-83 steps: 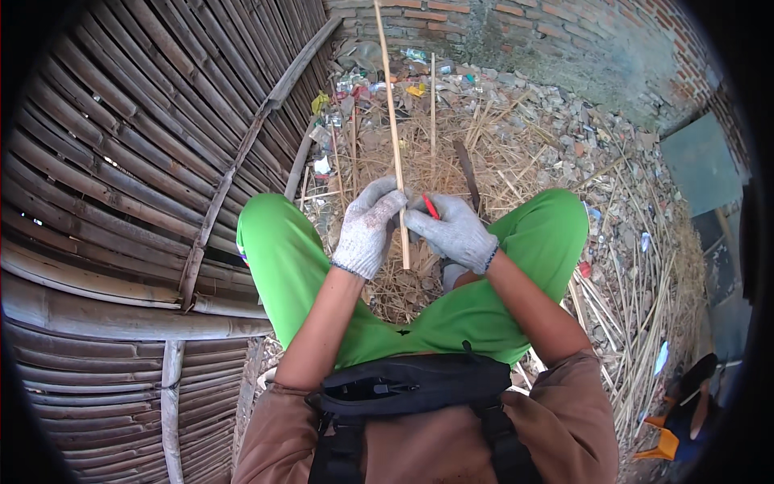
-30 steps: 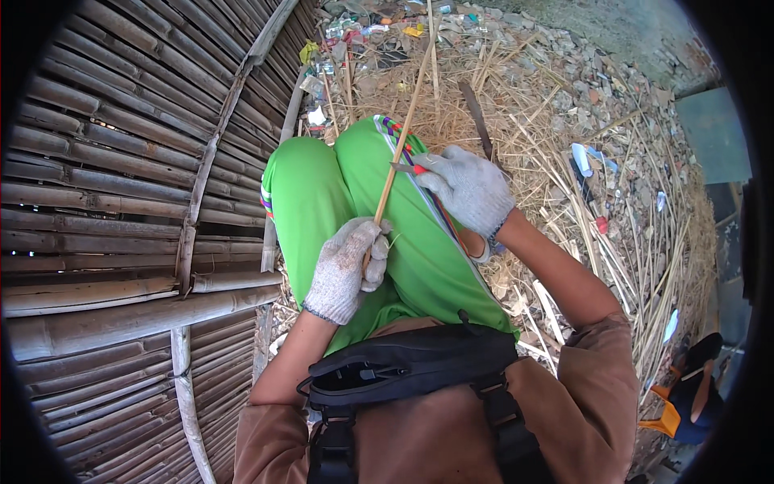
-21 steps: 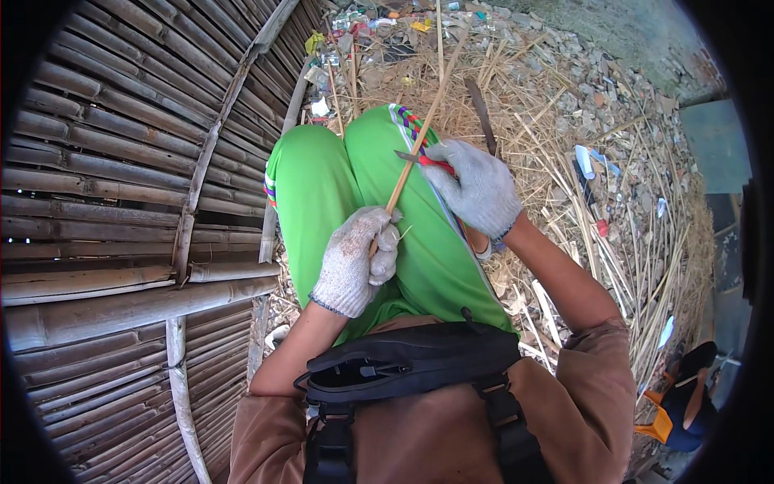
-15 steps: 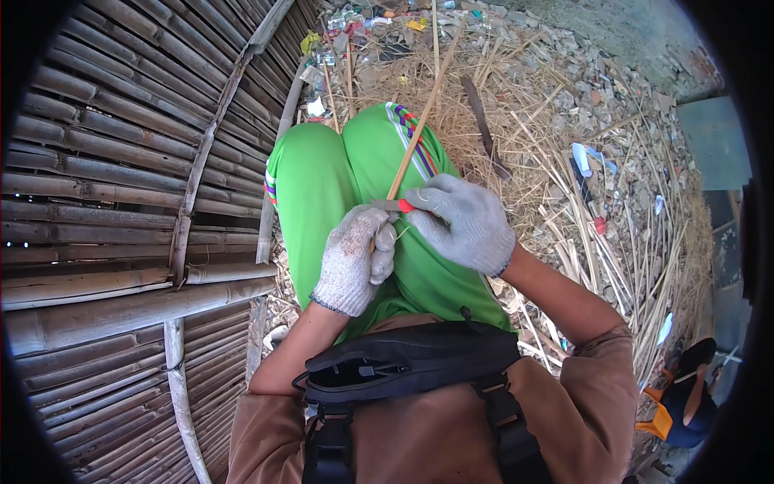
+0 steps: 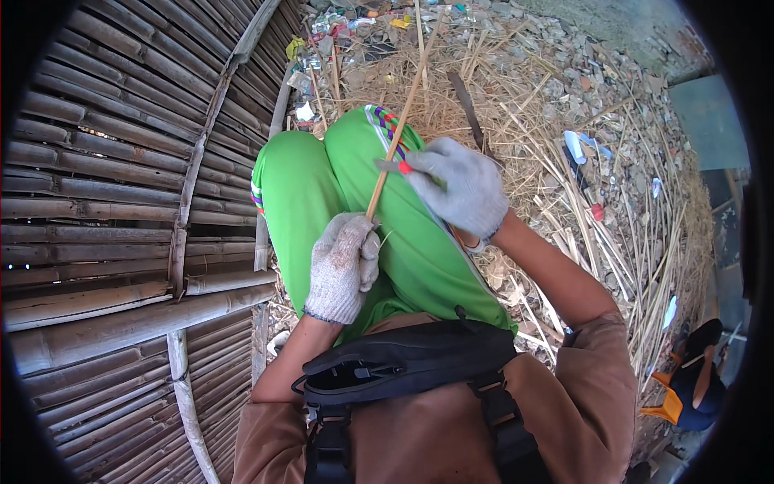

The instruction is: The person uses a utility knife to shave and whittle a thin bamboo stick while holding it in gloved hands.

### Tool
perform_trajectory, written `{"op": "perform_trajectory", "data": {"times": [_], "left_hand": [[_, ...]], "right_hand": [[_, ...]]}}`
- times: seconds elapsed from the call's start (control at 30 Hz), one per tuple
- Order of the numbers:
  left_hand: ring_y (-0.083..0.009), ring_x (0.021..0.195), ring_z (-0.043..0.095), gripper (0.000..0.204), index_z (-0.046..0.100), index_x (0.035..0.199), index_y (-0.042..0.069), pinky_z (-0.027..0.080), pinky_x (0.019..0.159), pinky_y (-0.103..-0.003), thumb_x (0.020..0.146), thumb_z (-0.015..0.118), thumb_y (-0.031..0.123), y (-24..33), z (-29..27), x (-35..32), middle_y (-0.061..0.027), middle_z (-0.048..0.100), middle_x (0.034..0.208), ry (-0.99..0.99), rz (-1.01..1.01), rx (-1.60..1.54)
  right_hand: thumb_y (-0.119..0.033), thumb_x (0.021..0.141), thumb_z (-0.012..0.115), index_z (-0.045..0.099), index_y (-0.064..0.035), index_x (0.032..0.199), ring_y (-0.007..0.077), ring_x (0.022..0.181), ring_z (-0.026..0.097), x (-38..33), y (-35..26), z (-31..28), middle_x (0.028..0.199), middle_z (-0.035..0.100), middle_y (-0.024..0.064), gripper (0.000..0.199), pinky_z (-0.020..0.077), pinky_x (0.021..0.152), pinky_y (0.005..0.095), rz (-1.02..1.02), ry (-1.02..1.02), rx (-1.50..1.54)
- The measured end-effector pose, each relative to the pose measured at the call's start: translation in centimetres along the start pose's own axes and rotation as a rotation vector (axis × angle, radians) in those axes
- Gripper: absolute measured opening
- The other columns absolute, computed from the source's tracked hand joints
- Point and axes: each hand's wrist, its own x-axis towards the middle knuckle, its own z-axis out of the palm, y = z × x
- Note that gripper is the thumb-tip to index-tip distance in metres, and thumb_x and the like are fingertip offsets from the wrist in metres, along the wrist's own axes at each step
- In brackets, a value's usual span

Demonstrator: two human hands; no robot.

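My left hand (image 5: 344, 256), in a pale knitted glove with brown stains, is closed around the near end of a long thin bamboo strip (image 5: 403, 121). The strip slants up and away over my green trousers (image 5: 305, 181). Gloved in the same way, my right hand (image 5: 459, 184) grips a small knife (image 5: 393, 166) with a red part next to its short grey blade. The blade lies across the strip, a little beyond my left hand. A thin curled shaving (image 5: 385, 239) sticks out beside my left fingers. Most of the knife's handle is hidden in my right glove.
A bamboo-slat wall (image 5: 113, 169) stands close on my left. Cut strips (image 5: 592, 234), dry straw and rubble cover the ground to my right. A dark flat stick (image 5: 465, 109) lies ahead. An open black bag (image 5: 403, 363) sits across my front. Another person (image 5: 700, 379) is partly visible at lower right.
My right hand has moved the knife away from my left hand, farther up along the strip. My left hand keeps its hold and sits slightly lower. The view has shifted a little.
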Motion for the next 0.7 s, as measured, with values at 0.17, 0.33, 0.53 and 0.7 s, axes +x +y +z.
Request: {"op": "perform_trajectory", "data": {"times": [0.17,0.33,0.53,0.7], "left_hand": [[-0.0106,0.041,0.040,0.025,0.063,0.115,-0.002,0.032,0.037,-0.027,0.108,0.061,0.022,0.8,-0.6,-0.4,-0.0016,0.057,0.070,0.003,-0.011,-0.002],[-0.0106,0.041,0.039,0.026,0.063,0.115,-0.002,0.032,0.037,-0.027,0.108,0.061,0.023,0.4,-1.0,-0.4,-0.0015,0.056,0.070,-0.028,-0.054,-0.030],[-0.0102,0.042,0.038,0.026,0.064,0.113,-0.001,0.031,0.037,-0.027,0.109,0.059,0.025,1.6,-2.1,-1.5,-0.0012,0.055,0.069,-0.030,-0.061,0.004],[-0.0100,0.042,0.038,0.027,0.063,0.114,0.000,0.031,0.037,-0.027,0.109,0.059,0.026,1.4,-2.4,-1.6,-0.0008,0.054,0.068,-0.053,-0.098,-0.004]], "right_hand": [[-0.033,0.098,0.073,0.081,-0.0160,0.105,0.0306,0.085,0.075,-0.2,-0.1,0.1,0.101,0.074,0.0072,0.020,0.0618,0.073,0.0420,-0.013,-0.013,-0.011],[-0.032,0.096,0.075,0.081,-0.0162,0.104,0.0305,0.082,0.075,-0.8,-0.7,0.4,0.100,0.073,0.0065,0.018,0.0619,0.073,0.0417,-0.075,-0.006,0.060],[-0.031,0.095,0.075,0.081,-0.0174,0.108,0.0310,0.081,0.075,0.4,1.0,1.0,0.100,0.073,0.0067,0.020,0.0618,0.071,0.0422,-0.046,0.017,0.007],[-0.027,0.091,0.081,0.082,-0.0153,0.111,0.0287,0.082,0.076,-1.3,-1.5,0.8,0.101,0.075,0.0065,0.024,0.0618,0.070,0.0405,-0.156,-0.042,0.113]]}}
